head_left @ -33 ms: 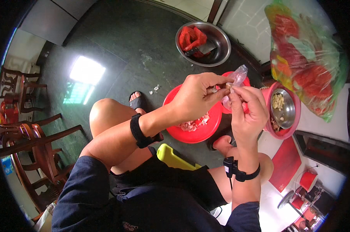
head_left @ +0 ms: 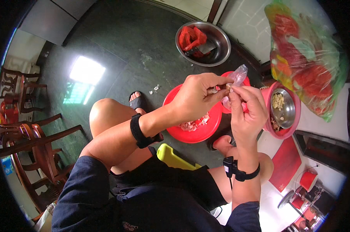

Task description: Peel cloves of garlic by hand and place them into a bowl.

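Observation:
Over a red basin (head_left: pixel 210 133), my left hand (head_left: pixel 196 96) and my right hand (head_left: pixel 249 112) meet fingertip to fingertip. Both pinch a small pale piece (head_left: pixel 229 86), which looks like a garlic clove; the fingers cover most of it. Papery skins (head_left: pixel 190 125) lie in the basin below. Just beyond my fingers, a clear plastic bag (head_left: pixel 241 73) sits on a smaller red container (head_left: pixel 247 82). To the right of my right hand, a steel bowl (head_left: pixel 290 120) holding peeled garlic cloves (head_left: pixel 278 101) rests tilted in a pink basin (head_left: pixel 297 101).
A large steel basin (head_left: pixel 223 43) on the floor ahead holds a red plastic bag (head_left: pixel 191 36) and a cleaver (head_left: pixel 206 48). At far right hangs a green translucent bag (head_left: pixel 308 63). Wooden chairs (head_left: pixel 43 152) stand left. A yellow-green plastic stool (head_left: pixel 173 158) is under me.

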Demonstrator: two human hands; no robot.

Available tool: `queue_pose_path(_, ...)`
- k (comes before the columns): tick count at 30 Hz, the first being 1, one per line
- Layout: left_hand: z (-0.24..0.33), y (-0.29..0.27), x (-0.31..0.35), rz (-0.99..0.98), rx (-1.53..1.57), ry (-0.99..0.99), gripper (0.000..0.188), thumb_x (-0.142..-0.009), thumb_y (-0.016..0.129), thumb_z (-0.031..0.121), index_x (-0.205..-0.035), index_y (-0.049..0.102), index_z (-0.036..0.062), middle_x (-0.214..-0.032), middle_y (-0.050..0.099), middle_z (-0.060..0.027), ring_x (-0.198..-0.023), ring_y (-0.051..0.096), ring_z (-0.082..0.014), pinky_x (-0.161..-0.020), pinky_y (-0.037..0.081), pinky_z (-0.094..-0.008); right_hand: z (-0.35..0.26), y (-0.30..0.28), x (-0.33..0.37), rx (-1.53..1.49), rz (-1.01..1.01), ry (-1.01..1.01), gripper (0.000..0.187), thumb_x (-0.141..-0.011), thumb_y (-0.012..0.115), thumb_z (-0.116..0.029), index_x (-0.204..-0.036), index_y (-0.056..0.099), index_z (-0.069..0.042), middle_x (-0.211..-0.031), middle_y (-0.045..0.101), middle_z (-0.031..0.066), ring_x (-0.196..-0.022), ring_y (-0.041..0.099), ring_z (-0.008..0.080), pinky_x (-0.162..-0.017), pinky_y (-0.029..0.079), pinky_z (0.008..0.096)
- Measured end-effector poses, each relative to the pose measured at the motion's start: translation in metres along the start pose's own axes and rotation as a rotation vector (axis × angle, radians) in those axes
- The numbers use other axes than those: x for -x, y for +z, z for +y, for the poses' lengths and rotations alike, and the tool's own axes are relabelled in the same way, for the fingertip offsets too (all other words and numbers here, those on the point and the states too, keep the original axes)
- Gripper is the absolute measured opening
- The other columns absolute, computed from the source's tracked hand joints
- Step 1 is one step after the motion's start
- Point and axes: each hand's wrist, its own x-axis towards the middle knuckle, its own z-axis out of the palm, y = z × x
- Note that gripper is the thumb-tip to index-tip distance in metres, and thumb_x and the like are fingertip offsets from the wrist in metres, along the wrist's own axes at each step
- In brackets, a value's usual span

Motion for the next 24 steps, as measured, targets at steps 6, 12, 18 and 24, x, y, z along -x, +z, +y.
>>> queue_pose_path(6,-0.009,0.003,0.001,0.016,-0.171,0.261,0.027,-0.09,0.076,0.005,-0.117,0.074,0.0028,-0.098,0.073,-0.0179,-0.085,0.074,-0.0241,-0.073,0.057,-0.033,0.005,0.002,0.003,0.086,-0.024,-0.027,0.011,-0.089,0.073,0.005,-0.098,0.07,0.001,-0.094,0.068,0.013,-0.078,0.068,0.0259,-0.07,0.055,0.0347)
queue_pose_path(12,-0.001,0.005,0.008,-0.044,0.051,0.019,0.024,-0.097,0.071,0.009,-0.118,0.072,-0.0028,-0.097,0.076,-0.0134,-0.086,0.07,-0.0115,-0.076,0.058,-0.0303,0.011,0.009,0.003,0.131,-0.023,-0.069,0.006,-0.095,0.064,0.004,-0.098,0.061,0.001,-0.093,0.063,0.014,-0.083,0.065,0.0277,-0.072,0.054,0.0357)
queue_pose_path(18,-0.001,0.003,-0.003,-0.052,0.444,-0.083,0.027,-0.105,0.062,0.011,-0.128,0.068,-0.0032,-0.107,0.073,-0.003,-0.096,0.064,-0.007,-0.082,0.055,-0.0252,0.012,0.007,0.01,-0.162,-0.01,0.278,0.003,-0.102,0.055,0.001,-0.104,0.056,0.0,-0.099,0.06,0.01,-0.084,0.061,0.0178,-0.078,0.052,0.0313)
queue_pose_path(24,-0.002,0.001,-0.004,-0.076,0.207,-0.05,0.027,-0.105,0.062,0.009,-0.129,0.068,-0.0024,-0.109,0.073,-0.0054,-0.095,0.063,-0.0084,-0.08,0.054,-0.0263,0.006,0.004,0.004,-0.243,0.009,0.176,0.007,-0.1,0.06,0.002,-0.107,0.06,0.001,-0.105,0.062,0.0081,-0.084,0.061,0.0134,-0.077,0.052,0.0279)
